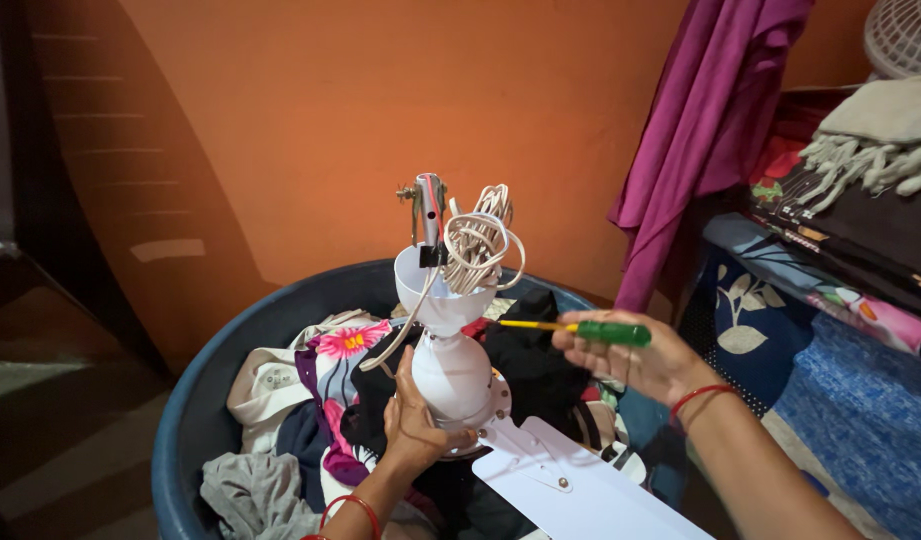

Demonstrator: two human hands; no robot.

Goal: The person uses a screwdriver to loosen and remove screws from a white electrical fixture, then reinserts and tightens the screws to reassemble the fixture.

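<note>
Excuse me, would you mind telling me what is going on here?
A person is working on a white ceiling fan propped upright over a blue tub full of clothes. The left hand grips the fan's motor housing, while the right hand holds a green-handled screwdriver, its tip pointed at the neck below the fan's cup. A coiled cord sits on top, and one blade juts toward the camera.

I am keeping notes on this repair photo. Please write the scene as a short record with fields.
left hand: grips white ceiling fan motor
right hand: holds green-handled screwdriver, tip at the fan's canopy cup
on top: coiled cream wire
blade: white fan blade, lower right
beneath: dark blue tub filled with clothes
</note>
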